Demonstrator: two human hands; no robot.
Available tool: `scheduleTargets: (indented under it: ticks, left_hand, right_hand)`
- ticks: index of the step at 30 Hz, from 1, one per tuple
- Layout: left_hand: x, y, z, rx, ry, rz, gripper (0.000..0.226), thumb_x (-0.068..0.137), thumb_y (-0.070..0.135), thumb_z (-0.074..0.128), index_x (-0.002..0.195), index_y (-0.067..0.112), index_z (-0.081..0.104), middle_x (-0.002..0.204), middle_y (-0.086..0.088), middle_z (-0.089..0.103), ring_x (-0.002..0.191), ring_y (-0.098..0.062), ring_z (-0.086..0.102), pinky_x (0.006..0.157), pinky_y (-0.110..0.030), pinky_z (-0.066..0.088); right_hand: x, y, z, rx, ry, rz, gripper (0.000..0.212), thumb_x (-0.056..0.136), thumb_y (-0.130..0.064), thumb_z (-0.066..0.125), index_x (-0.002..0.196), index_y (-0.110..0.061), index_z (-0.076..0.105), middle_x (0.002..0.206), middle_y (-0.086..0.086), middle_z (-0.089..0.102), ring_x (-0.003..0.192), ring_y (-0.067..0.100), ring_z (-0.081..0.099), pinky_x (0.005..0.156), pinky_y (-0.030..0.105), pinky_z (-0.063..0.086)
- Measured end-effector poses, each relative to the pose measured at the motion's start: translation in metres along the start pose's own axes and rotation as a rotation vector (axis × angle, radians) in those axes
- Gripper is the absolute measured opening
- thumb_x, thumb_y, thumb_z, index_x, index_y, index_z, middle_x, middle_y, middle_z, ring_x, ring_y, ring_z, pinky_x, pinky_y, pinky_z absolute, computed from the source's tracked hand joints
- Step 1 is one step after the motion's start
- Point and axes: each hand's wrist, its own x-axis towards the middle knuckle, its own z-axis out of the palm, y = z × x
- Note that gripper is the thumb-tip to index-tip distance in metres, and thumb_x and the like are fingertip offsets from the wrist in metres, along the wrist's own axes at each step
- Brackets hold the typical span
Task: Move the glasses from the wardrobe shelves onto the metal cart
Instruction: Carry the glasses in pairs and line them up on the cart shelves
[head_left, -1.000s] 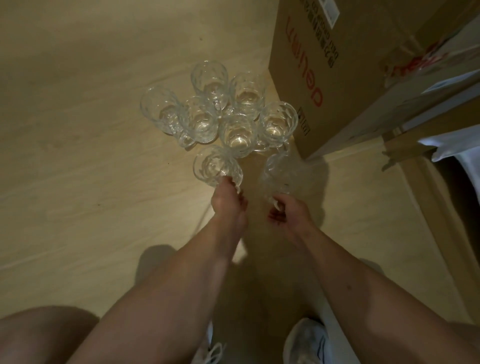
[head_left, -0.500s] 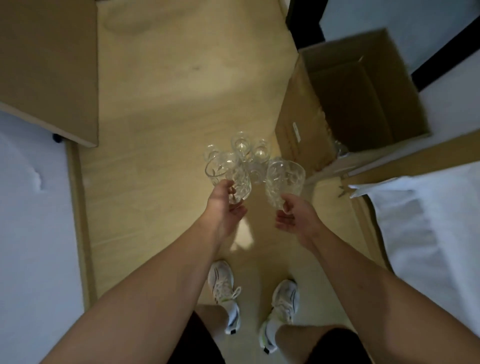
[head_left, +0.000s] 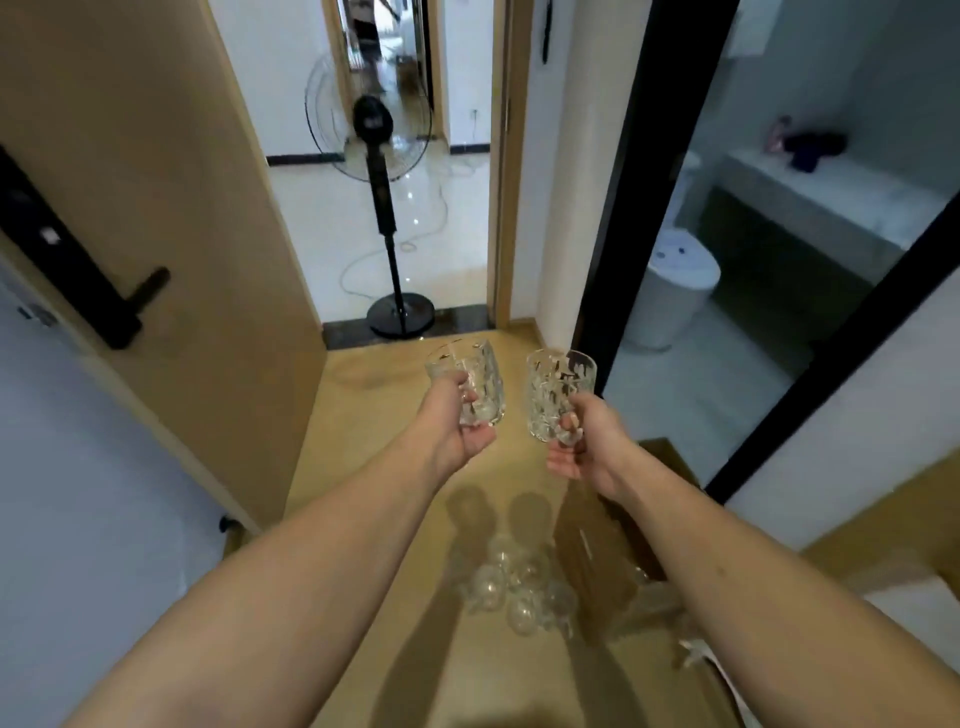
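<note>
Two cut glasses carried upright and just apart, left hand (head_left: 457, 426) gripping one (head_left: 470, 382), right hand (head_left: 584, 441) the other (head_left: 556, 397); cart unseen, remaining glasses (head_left: 514, 587) floor-level below both hands.

- Two bare forearms enter from 7 and 5 o'clock, no sleeves visible.
- Left hand (head_left: 457, 426) and right hand (head_left: 587, 441): no rings, watches or gloves seen.

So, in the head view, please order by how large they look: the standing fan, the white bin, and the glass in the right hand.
1. standing fan
2. white bin
3. glass in the right hand; it is nearer the camera, so true sizes differ even more.
</note>
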Motion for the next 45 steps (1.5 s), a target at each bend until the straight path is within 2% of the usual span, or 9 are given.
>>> scheduleTargets:
  ticks: [3,7,13,21,27,31,36,40,45]
  left_hand:
    - [-0.029,0.059,0.002,-0.005,-0.025,0.101,0.022,0.098,0.038,0.053,0.103,0.018,0.061,0.111,-0.010,0.064,0.093,-0.026,0.057,0.074,-0.041,0.055]
    - [-0.058,0.116,0.002,-0.011,0.018,0.216,0.024,0.102,0.034,0.050,0.084,0.017,0.054,0.087,-0.002,0.059,0.078,-0.023,0.057,0.078,-0.041,0.052]
    - [-0.077,0.174,-0.004,-0.081,0.087,0.319,0.032,0.105,0.032,0.045,0.077,0.016,0.047,0.068,-0.003,0.060,0.069,-0.023,0.052,0.068,-0.037,0.051]
    - [-0.077,0.212,-0.016,-0.201,0.241,0.476,0.013,0.097,0.031,0.055,0.087,0.023,0.053,0.081,0.004,0.048,0.072,-0.021,0.048,0.073,-0.035,0.047]
    - [-0.093,0.213,-0.044,-0.277,0.371,0.554,0.024,0.096,0.034,0.053,0.077,0.020,0.049,0.088,-0.005,0.048,0.081,-0.024,0.046,0.074,-0.036,0.051]
    - [-0.110,0.201,-0.063,-0.319,0.559,0.568,0.033,0.095,0.037,0.052,0.069,0.017,0.044,0.101,-0.014,0.051,0.089,-0.030,0.052,0.076,-0.037,0.056]
    - [-0.138,0.165,-0.094,-0.361,0.779,0.552,0.037,0.097,0.037,0.050,0.068,0.017,0.041,0.083,-0.013,0.054,0.077,-0.026,0.053,0.085,-0.039,0.056]
    - [-0.177,0.126,-0.118,-0.449,0.901,0.517,0.028,0.093,0.035,0.054,0.074,0.016,0.045,0.091,-0.011,0.049,0.082,-0.029,0.050,0.071,-0.037,0.054]
    - [-0.246,0.089,-0.137,-0.552,0.990,0.619,0.022,0.094,0.029,0.055,0.080,0.015,0.046,0.084,-0.002,0.044,0.076,-0.025,0.042,0.074,-0.037,0.047]
  right_hand:
    - [-0.024,-0.056,0.020,-0.020,-0.006,-0.096,0.040,0.101,-0.042,0.042,0.068,-0.019,0.041,0.074,0.009,0.045,0.063,0.021,0.046,0.063,0.030,0.049]
    - [-0.044,-0.116,0.039,-0.016,-0.046,-0.198,0.030,0.097,-0.039,0.047,0.076,-0.019,0.041,0.084,0.011,0.042,0.062,0.021,0.044,0.058,0.028,0.038]
    - [-0.040,-0.190,0.071,-0.033,-0.151,-0.330,0.025,0.091,-0.039,0.051,0.073,-0.022,0.044,0.082,0.007,0.045,0.061,0.021,0.044,0.055,0.028,0.041]
    - [-0.011,-0.232,0.118,-0.142,-0.334,-0.285,0.026,0.092,-0.036,0.051,0.077,-0.016,0.046,0.085,0.005,0.043,0.065,0.023,0.045,0.056,0.033,0.050]
    - [0.004,-0.230,0.168,-0.219,-0.509,-0.291,0.023,0.092,-0.037,0.051,0.080,-0.017,0.049,0.092,0.004,0.045,0.081,0.027,0.051,0.060,0.034,0.053]
    - [0.007,-0.212,0.204,-0.282,-0.655,-0.267,0.020,0.092,-0.036,0.050,0.084,-0.018,0.052,0.088,0.004,0.047,0.073,0.024,0.055,0.057,0.035,0.056]
    - [-0.005,-0.171,0.243,-0.394,-0.810,-0.184,0.023,0.093,-0.035,0.051,0.084,-0.014,0.052,0.091,0.007,0.052,0.074,0.026,0.055,0.057,0.034,0.056]
    - [-0.038,-0.134,0.258,-0.482,-0.929,-0.107,0.022,0.093,-0.033,0.051,0.082,-0.013,0.052,0.087,0.011,0.054,0.068,0.024,0.051,0.051,0.029,0.052]
    - [-0.097,-0.102,0.273,-0.526,-1.060,-0.084,0.020,0.088,-0.034,0.052,0.074,-0.021,0.045,0.082,0.006,0.049,0.055,0.020,0.044,0.051,0.027,0.046]
